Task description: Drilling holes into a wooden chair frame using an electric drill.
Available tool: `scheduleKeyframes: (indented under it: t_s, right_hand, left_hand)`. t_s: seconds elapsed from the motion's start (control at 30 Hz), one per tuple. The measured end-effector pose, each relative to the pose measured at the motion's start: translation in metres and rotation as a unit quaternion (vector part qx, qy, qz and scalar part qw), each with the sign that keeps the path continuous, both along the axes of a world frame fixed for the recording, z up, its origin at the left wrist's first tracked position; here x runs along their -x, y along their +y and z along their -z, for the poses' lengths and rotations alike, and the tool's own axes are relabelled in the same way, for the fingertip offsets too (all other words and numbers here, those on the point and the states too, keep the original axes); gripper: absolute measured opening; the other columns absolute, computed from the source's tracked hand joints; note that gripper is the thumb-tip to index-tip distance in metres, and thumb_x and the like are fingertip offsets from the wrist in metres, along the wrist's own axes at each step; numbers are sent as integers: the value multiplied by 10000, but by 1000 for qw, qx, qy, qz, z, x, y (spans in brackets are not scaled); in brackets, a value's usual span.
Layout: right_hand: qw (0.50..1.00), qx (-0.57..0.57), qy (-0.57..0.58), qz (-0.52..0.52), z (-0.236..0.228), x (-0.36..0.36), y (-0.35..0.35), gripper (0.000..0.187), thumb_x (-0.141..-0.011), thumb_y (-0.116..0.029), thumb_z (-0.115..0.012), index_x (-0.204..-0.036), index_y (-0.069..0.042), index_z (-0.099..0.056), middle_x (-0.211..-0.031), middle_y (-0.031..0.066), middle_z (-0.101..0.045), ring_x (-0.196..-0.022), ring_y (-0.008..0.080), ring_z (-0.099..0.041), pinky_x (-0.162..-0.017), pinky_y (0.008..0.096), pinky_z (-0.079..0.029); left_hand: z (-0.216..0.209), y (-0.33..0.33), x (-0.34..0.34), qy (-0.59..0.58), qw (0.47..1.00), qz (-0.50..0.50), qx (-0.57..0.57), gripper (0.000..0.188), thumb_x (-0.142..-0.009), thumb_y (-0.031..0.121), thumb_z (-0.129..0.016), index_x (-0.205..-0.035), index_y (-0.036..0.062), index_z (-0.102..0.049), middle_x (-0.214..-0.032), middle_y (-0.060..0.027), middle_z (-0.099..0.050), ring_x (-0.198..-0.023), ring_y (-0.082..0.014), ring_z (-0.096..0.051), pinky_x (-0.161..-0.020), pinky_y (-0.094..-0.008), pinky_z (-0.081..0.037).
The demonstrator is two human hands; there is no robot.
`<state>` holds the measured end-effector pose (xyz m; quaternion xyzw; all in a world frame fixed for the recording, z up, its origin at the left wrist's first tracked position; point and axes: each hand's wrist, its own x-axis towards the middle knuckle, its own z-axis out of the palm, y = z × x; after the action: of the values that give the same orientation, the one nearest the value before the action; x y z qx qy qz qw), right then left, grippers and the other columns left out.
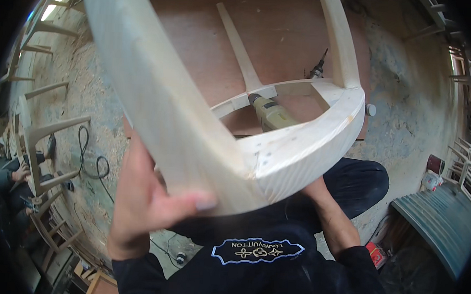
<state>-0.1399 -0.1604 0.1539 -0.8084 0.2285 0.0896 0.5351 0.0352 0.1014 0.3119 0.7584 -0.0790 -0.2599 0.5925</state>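
A pale wooden chair frame (310,145) fills the middle of the view, its curved seat rails joined at corner blocks and its legs pointing upward. My left hand (153,190) is closed round the near left corner, with the thumb lying along the outer face. Beneath the near right rail, my right hand (314,188) meets the frame; its fingers are hidden behind the wood. Through the opening in the seat shows a yellow-green power drill (272,112), lying on a brown board (192,49). A second dark tool with a thin bit (317,71) lies beyond the far rail.
More wooden chair frames (39,131) stand at the left, where another person's hand (20,174) shows. A black cable (83,149) loops over the dusty floor. At the right are a corrugated sheet (442,216), a red packet (376,254) and a small white-topped container (371,110).
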Motion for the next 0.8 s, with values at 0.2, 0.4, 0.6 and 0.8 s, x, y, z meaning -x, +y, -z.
scheduleKeyframes:
  t_s: [0.2,0.4,0.6,0.8]
  right_hand:
    - [998,57,-21,-36,43,60,-13,397,-899,-204,-773,-1238,-23,-674,-1176,171,-711,-1122,277,-665,-933,424,-545]
    - [985,128,-63,-97,46,63,-11,471,-914,-303,-726,-1266,-8,-625,-1255,245,-654,-1224,417,-578,-1038,503,-444]
    - [976,-46,167,128,16,24,-18,819,-829,-204,-850,-1507,-7,-435,-1448,174,-579,-1375,256,-529,-1173,421,-394]
    - [963,-122,92,221,3,5,7,843,-787,-195,-874,-1486,3,-448,-1363,156,-645,-1318,260,-586,-1137,418,-432]
  left_hand:
    - [0,17,19,-122,964,128,-197,1190,-732,839,-720,-1401,-106,-449,-1240,-235,-633,-1104,-279,-672,-916,-405,-541]
    - [-9,-3,-6,-192,919,284,-192,1024,-737,486,-908,-1431,-89,-422,-1127,-249,-671,-935,-396,-711,-812,-453,-578]
    - [33,14,19,-233,961,150,0,600,-672,250,-925,-1156,-9,-684,-1049,-185,-724,-919,-326,-738,-818,-408,-594]
    - [-8,-5,-1,-87,965,225,-100,485,-606,182,-952,-1033,46,-768,-1001,-132,-756,-928,-289,-753,-817,-385,-598]
